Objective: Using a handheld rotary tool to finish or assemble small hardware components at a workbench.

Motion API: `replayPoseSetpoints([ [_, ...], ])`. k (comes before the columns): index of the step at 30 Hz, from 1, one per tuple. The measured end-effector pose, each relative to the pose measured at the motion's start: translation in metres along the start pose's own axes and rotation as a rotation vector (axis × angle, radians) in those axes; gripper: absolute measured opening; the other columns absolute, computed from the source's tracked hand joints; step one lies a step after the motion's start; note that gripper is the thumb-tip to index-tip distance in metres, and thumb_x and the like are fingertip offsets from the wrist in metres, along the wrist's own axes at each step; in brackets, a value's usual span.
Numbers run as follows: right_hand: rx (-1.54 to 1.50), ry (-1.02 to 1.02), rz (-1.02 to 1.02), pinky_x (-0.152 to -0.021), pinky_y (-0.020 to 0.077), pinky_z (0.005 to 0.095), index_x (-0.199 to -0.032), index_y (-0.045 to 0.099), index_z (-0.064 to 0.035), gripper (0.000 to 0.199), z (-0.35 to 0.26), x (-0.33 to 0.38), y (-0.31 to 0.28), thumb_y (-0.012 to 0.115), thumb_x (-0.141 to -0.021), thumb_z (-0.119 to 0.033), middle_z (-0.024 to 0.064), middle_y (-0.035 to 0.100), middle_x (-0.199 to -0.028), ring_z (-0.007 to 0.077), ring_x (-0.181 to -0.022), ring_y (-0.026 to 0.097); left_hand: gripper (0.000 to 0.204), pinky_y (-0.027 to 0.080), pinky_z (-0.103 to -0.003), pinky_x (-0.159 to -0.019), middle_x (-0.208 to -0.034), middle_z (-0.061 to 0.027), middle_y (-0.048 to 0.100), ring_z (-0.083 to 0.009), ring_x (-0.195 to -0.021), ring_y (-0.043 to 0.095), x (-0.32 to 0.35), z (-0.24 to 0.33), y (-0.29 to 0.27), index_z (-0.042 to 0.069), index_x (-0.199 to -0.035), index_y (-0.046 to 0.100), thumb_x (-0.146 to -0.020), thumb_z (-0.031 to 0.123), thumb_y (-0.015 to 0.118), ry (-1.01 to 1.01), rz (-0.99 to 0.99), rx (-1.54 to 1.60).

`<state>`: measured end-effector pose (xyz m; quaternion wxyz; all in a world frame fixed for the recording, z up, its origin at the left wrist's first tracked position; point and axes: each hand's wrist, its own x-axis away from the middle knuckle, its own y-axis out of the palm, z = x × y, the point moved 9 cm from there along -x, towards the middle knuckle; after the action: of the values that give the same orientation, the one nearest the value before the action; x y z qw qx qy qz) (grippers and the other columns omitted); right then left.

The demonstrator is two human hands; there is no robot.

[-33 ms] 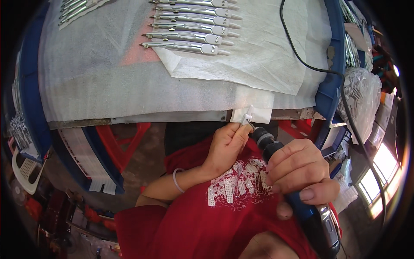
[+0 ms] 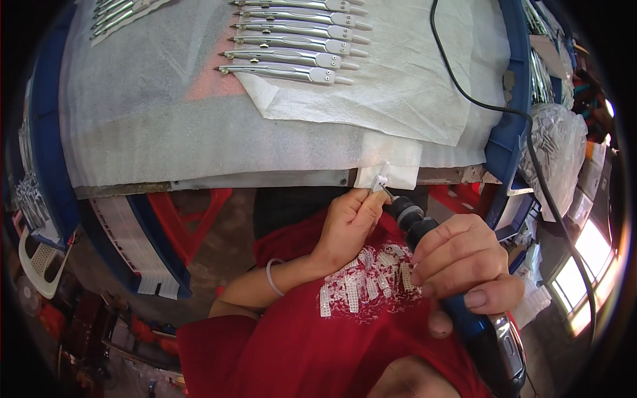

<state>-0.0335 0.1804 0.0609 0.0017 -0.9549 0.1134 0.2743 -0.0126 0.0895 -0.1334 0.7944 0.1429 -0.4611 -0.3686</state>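
Observation:
At the table's near edge my left hand (image 2: 350,222) is closed, pinching a small drawing compass (image 2: 379,181) by its body. Only the pale head and peg of that compass show; the rest is hidden by my fingers. My right hand (image 2: 464,265) is wrapped around an electric screwdriver (image 2: 468,325) with a black and blue body. Its thin bit (image 2: 387,193) points up and left, meeting the compass head beside my left fingertips. A white pad (image 2: 405,176) lies on the edge just behind the compass head. Farther back, several silver compasses (image 2: 285,71) lie in a row.
A padded white sheet (image 2: 159,146) covers the table. More compasses (image 2: 123,16) lie at the far left. A black cable (image 2: 464,93) runs over the right side. Blue trays (image 2: 511,132) flank the table, and a clear bag of metal parts (image 2: 554,142) stands at the right.
My right hand and the electric screwdriver have shifted very slightly to the right. My left hand and the compass look unmoved.

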Motion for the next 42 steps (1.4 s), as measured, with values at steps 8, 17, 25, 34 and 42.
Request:
replayPoseSetpoints([
  [8, 0.008, -0.008, 0.026, -0.051, 0.0533, 0.0346, -0.096, 0.047, -0.0045, 0.040, -0.002, 0.004, -0.006, 0.078, -0.071, -0.009, 0.0142, 0.062, -0.069, 0.0243, -0.055, 0.063, 0.019, 0.029, -0.019, -0.045, -0.059, 0.0067, 0.042, -0.0008, -0.051, 0.036, 0.000, -0.002, 0.000, 0.001, -0.092, 0.061, -0.096, 0.015, 0.050, -0.004, -0.001, 0.005],
  [17, -0.017, -0.003, 0.022, -0.050, 0.0525, 0.0336, -0.094, 0.047, -0.0038, 0.038, 0.001, 0.005, -0.006, 0.077, -0.072, -0.007, 0.0141, 0.062, -0.069, 0.0243, -0.055, 0.062, 0.018, 0.029, -0.019, -0.045, -0.058, 0.0070, 0.042, -0.0008, -0.051, 0.036, -0.001, -0.005, 0.000, 0.001, -0.091, 0.060, -0.096, 0.014, 0.050, -0.033, -0.014, 0.045],
  [25, -0.021, 0.007, 0.028, -0.049, 0.0519, 0.0331, -0.092, 0.046, -0.0041, 0.037, 0.004, 0.004, -0.008, 0.077, -0.072, -0.007, 0.0137, 0.062, -0.069, 0.0239, -0.056, 0.062, 0.020, 0.027, -0.017, -0.045, -0.061, 0.0063, 0.047, -0.0006, -0.051, 0.035, -0.001, -0.006, -0.001, 0.001, -0.095, 0.061, -0.097, 0.017, 0.049, -0.019, -0.015, -0.035],
  [34, -0.021, -0.037, 0.006, -0.047, 0.0511, 0.0335, -0.091, 0.046, -0.0026, 0.037, 0.001, 0.001, -0.001, 0.077, -0.071, -0.006, 0.0145, 0.061, -0.068, 0.0240, -0.053, 0.061, 0.018, 0.029, -0.019, -0.044, -0.058, 0.0064, 0.043, -0.0007, -0.050, 0.035, 0.001, -0.003, 0.000, 0.000, -0.091, 0.060, -0.096, 0.015, 0.050, -0.019, 0.002, 0.035],
  [42, 0.025, 0.039, 0.032, -0.054, 0.0522, 0.0345, -0.113, 0.042, -0.0018, 0.055, -0.019, 0.009, -0.026, 0.076, -0.070, -0.005, 0.0124, 0.059, -0.072, 0.0242, -0.061, 0.062, 0.027, 0.030, -0.019, -0.045, -0.063, 0.0023, 0.046, -0.0037, -0.049, 0.036, -0.001, 0.005, 0.013, 0.001, -0.102, 0.058, -0.099, 0.023, 0.043, -0.070, -0.168, 0.107],
])
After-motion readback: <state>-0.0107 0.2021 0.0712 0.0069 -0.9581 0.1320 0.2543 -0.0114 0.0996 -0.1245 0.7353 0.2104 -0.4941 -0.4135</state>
